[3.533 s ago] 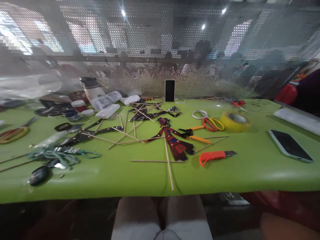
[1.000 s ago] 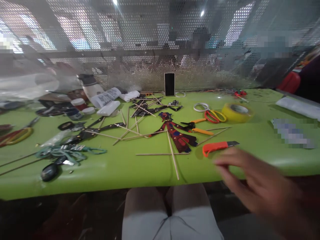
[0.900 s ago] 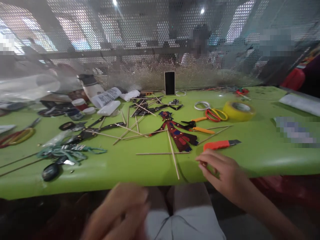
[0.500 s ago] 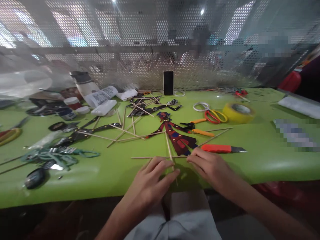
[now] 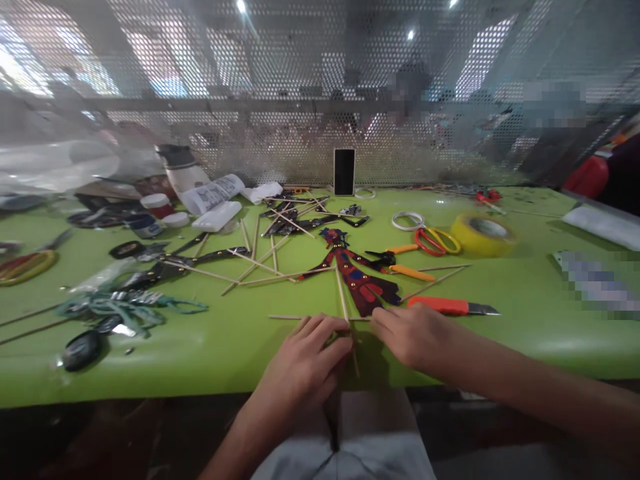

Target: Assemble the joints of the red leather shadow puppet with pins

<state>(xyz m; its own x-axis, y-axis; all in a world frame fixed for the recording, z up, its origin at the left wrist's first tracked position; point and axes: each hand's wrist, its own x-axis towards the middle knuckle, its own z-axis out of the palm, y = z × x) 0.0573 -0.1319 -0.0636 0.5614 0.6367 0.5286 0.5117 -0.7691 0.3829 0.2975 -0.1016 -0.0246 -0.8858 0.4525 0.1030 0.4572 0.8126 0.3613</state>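
The left hand (image 5: 313, 357) is covering part of the upright thin stick (image 5: 343, 297), and the right hand (image 5: 407, 333) is hiding the near end of the crosswise stick (image 5: 284, 317), its fingertips tucking out of sight near the puppet's (image 5: 363, 280) lower edge. Both forearms are running out of the picture, while pixelation is masking the object at the right (image 5: 595, 280) and the scissors (image 5: 29, 267) at the left are being cut off by the edge. Figures behind the mesh screen (image 5: 280, 87) are blurring beyond recognition.
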